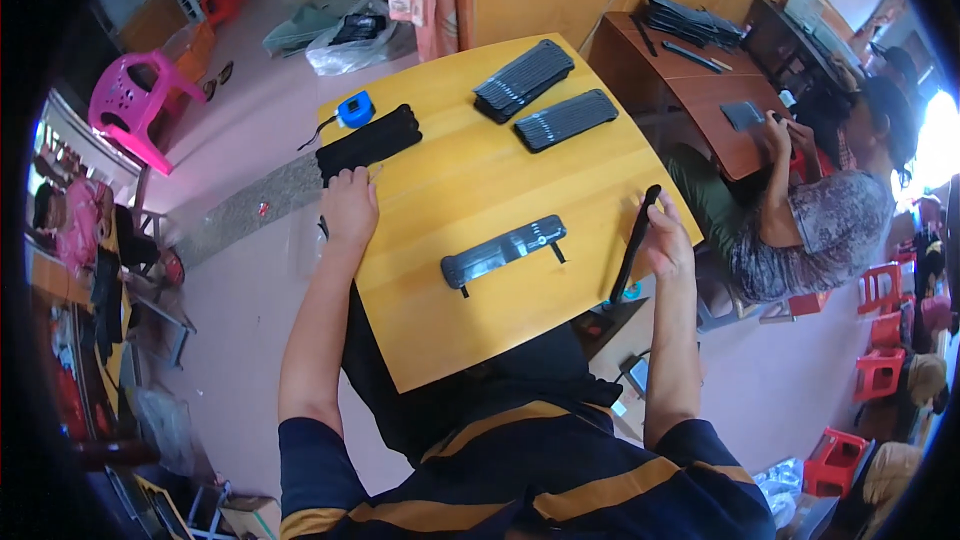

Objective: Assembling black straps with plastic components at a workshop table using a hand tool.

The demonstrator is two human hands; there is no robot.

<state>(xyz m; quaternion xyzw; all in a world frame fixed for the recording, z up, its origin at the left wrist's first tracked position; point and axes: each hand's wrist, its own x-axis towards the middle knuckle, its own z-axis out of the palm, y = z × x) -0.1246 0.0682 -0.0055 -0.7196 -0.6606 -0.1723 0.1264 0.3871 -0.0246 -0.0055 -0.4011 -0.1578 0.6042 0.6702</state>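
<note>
My left hand (350,205) is at the table's left edge, its bent fingers against the near end of a pile of black fabric strips (375,143). What its fingertips grip, if anything, is hidden. At the right edge my right hand (668,237) pinches the upper end of a long, narrow black strip (632,250), which hangs down slantwise. Between my hands lies a flat dark pack with a clear shiny front (505,250), with two short black tabs sticking out on its near side. Farther back lie two stacks of similar packs, one larger (523,78) and one smaller (567,120).
A blue tape measure (355,110) sits by the black pile on the yellow table (420,350). On the right, another person (820,230) works at a brown table (690,65) bearing more black strips. A pink chair (140,105) and a clear bag (350,50) stand on the floor.
</note>
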